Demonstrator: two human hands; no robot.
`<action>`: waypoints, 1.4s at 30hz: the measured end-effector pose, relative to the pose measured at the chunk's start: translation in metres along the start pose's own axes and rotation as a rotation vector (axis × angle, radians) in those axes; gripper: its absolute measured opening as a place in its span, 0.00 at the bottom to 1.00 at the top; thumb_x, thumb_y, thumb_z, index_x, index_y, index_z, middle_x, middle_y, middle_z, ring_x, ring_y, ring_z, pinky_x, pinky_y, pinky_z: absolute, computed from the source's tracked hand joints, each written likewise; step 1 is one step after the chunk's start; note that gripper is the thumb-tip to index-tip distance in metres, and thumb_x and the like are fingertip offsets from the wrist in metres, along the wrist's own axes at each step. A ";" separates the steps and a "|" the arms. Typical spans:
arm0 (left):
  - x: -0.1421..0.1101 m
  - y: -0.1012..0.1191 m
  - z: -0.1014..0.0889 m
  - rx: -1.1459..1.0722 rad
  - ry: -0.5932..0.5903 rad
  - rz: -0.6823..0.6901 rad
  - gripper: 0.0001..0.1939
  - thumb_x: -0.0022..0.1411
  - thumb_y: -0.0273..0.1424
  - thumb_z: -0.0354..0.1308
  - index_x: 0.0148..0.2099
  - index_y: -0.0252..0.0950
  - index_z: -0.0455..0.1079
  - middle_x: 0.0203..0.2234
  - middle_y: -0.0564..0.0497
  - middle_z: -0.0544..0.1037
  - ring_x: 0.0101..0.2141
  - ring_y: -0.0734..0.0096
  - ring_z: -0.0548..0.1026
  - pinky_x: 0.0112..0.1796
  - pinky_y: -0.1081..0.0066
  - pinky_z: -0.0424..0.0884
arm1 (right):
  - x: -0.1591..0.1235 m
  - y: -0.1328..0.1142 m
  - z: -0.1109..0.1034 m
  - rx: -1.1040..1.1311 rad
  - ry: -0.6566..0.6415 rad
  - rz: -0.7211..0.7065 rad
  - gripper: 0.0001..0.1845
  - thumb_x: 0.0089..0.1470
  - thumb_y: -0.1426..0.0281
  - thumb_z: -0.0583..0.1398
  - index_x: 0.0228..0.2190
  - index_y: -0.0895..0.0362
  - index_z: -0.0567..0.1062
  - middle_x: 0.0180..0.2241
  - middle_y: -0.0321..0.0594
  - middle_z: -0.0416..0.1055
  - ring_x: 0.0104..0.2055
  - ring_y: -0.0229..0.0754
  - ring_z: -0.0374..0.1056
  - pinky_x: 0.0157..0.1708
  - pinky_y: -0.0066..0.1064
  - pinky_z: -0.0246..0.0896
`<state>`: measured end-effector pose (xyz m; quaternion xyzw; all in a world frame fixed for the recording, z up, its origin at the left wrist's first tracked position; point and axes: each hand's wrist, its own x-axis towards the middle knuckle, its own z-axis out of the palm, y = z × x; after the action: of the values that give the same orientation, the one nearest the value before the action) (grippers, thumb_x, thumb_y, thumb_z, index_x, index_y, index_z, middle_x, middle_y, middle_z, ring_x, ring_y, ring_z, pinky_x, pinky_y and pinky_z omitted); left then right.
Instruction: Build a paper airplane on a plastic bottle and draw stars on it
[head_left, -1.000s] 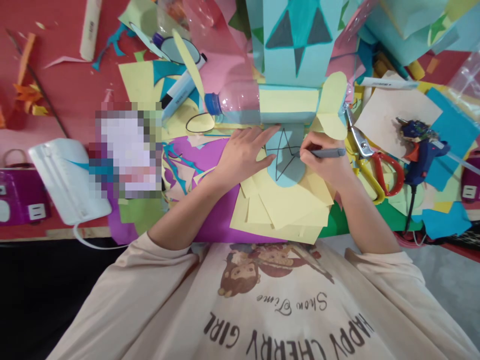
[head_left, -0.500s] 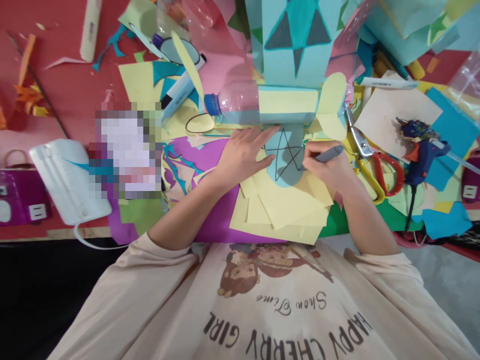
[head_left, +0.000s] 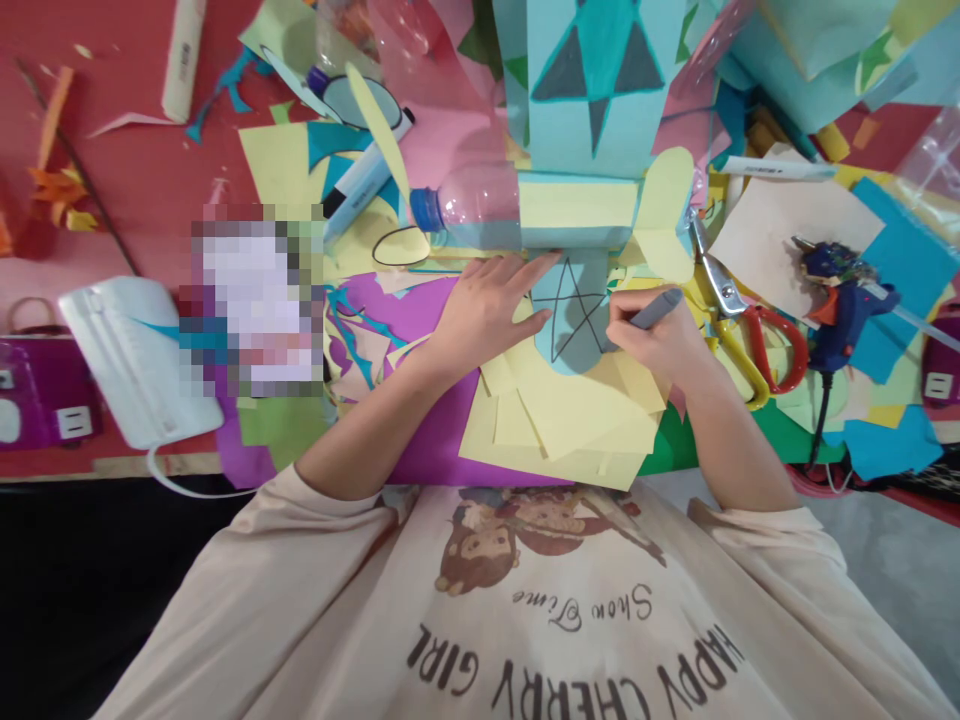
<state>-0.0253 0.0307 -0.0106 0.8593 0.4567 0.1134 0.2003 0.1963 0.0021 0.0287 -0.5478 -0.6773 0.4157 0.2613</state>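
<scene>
A light blue paper piece with a rounded lower end bears a dark line-drawn star. My left hand lies flat with fingers spread, its index finger and thumb resting on the paper's left side. At the right edge my right hand is closed round a grey marker; the hand hides its tip. Just beyond the paper lies a plastic bottle with a blue cap, wrapped in pale yellow and blue paper, with yellow paper flaps at its right end. Under the blue piece are pale yellow sheets.
Scissors with red and yellow handles lie right of my right hand, then a blue glue gun. A white power bank-like box with a cable is at left. Markers and paper scraps cover the red table.
My right hand and the marker have shifted very slightly right and down at the paper's right edge. My left hand stays in place.
</scene>
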 end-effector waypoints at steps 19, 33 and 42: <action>0.000 0.001 -0.002 0.007 0.009 0.022 0.30 0.59 0.33 0.56 0.64 0.35 0.63 0.44 0.43 0.77 0.48 0.52 0.74 0.47 0.59 0.67 | 0.008 0.007 0.032 0.141 0.044 -0.140 0.11 0.56 0.61 0.61 0.35 0.55 0.76 0.29 0.35 0.75 0.29 0.36 0.69 0.30 0.27 0.64; 0.001 0.003 -0.004 -0.022 -0.007 0.012 0.29 0.60 0.32 0.55 0.63 0.34 0.63 0.43 0.43 0.77 0.47 0.52 0.74 0.48 0.57 0.66 | 0.010 0.006 0.031 0.124 0.005 -0.126 0.08 0.55 0.64 0.62 0.33 0.55 0.77 0.31 0.35 0.77 0.30 0.36 0.69 0.33 0.29 0.63; 0.000 0.002 -0.002 -0.022 -0.002 0.019 0.29 0.61 0.33 0.55 0.64 0.34 0.62 0.45 0.43 0.76 0.48 0.52 0.73 0.49 0.57 0.66 | 0.012 0.009 0.027 0.064 0.026 -0.203 0.07 0.56 0.68 0.61 0.32 0.56 0.79 0.30 0.37 0.75 0.33 0.39 0.69 0.35 0.31 0.62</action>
<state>-0.0245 0.0305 -0.0078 0.8615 0.4471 0.1196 0.2089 0.1760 0.0067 0.0054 -0.4730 -0.7124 0.4014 0.3282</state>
